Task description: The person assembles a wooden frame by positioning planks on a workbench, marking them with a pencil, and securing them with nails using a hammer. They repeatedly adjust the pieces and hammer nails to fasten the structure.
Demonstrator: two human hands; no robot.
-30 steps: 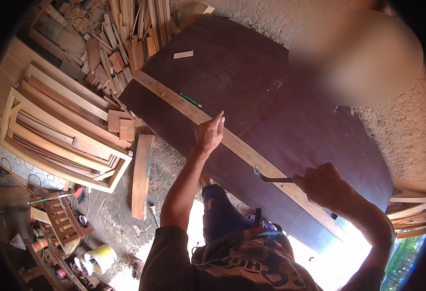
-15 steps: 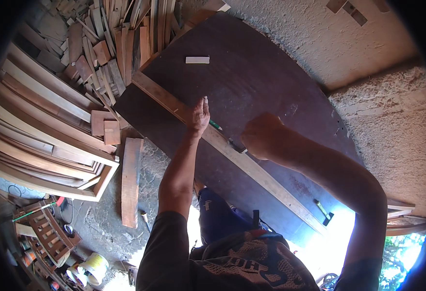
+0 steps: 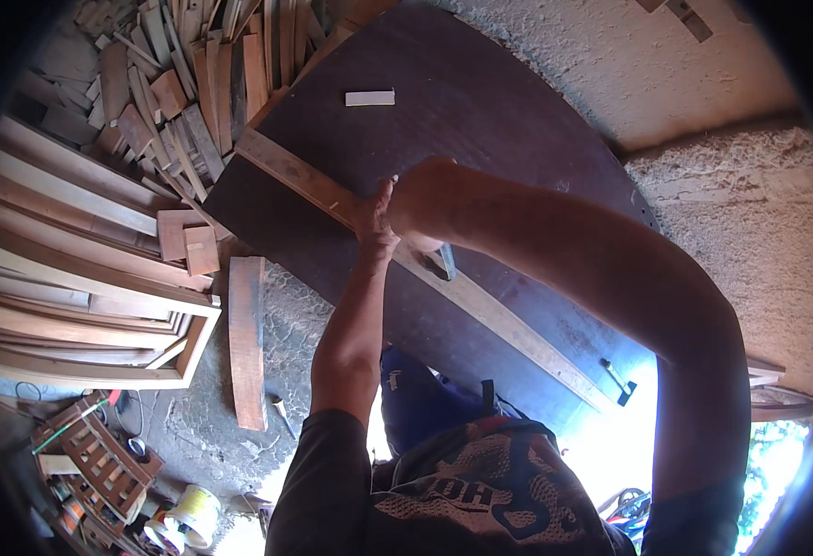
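Observation:
A long pale wooden strip [image 3: 490, 320] lies diagonally over a dark brown board [image 3: 480, 120]. On its upper-left half rests my left hand [image 3: 374, 221], with a finger or thumb stretched upward and the other fingers partly hidden. My right hand [image 3: 420, 199] is right beside it, closed round a tool, with its own fingers mostly covered by the wrist. Of the tool, only a grey metal end [image 3: 443, 262] shows below that hand, over the strip. Farther down, a narrow bar tool with a black end [image 3: 620, 385] sits at the strip's lower right part.
A small white block [image 3: 370, 97] lies on the dark board. Offcuts [image 3: 193, 83] are heaped at the far left, above stacked wooden frames [image 3: 100, 296]. A plank [image 3: 247, 343] lies on the floor beside a bucket [image 3: 195, 514]. A rough wall [image 3: 721, 213] borders the right.
My right hand has moved left and farther away, up against my left hand, bringing the tool with it. My left hand stays on the strip; the view has shifted slightly.

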